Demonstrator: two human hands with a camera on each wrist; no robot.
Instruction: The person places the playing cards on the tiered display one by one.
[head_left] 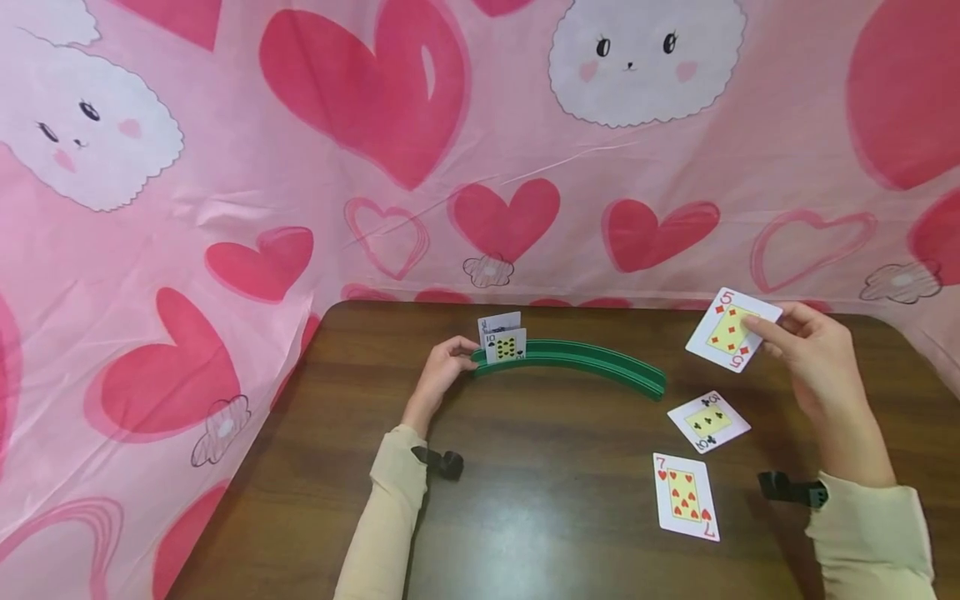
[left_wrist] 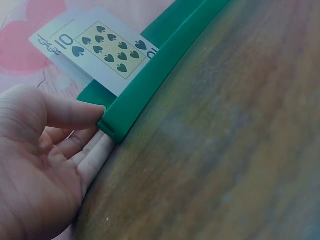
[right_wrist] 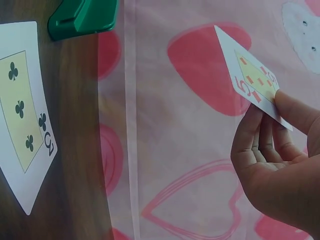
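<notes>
A curved green card holder (head_left: 577, 358) stands on the table, its left end pinched between thumb and fingers of my left hand (head_left: 444, 367). Near that end, the ten of spades (left_wrist: 112, 50) stands upright in the holder, with another card (head_left: 501, 320) partly hidden behind it. My right hand (head_left: 821, 350) pinches the five of diamonds (head_left: 723, 333) by its edge, raised off the table to the right of the holder. In the right wrist view the thumb lies on the card's face, fingers behind. Below it lie the three of clubs (head_left: 708, 422) and the seven of hearts (head_left: 685, 497), face up.
The dark wooden table (head_left: 540, 517) has rounded far corners. A pink cloth (head_left: 525, 150) with hearts and white faces hangs right behind its far edge and along the left side. Black straps (head_left: 795, 490) circle both wrists.
</notes>
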